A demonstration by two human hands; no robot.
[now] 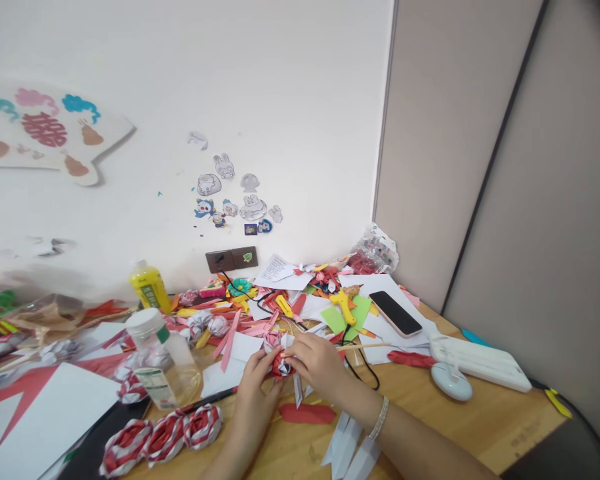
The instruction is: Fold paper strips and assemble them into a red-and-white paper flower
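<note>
Both hands meet over the front middle of the table on a red and white twisted paper flower [282, 366]. My left hand [255, 387] has its fingers closed on the flower's left side. From the right, my right hand [316, 363] pinches its top and right side; the fingers cover part of it. A pink paper piece [273, 340] shows just behind the fingertips. Beneath the hands lie a red paper strip [307, 413] and white folded paper strips [350, 447]. Three red and white paper rosettes [166, 437] sit in a row to the left.
A clear plastic jar [160, 360] and a yellow bottle [150, 287] stand at left. Paper scraps cover the back, with a yellow glue gun [345, 305] and its black cord. At right lie a phone [396, 313] and a white lamp-like device [480, 360].
</note>
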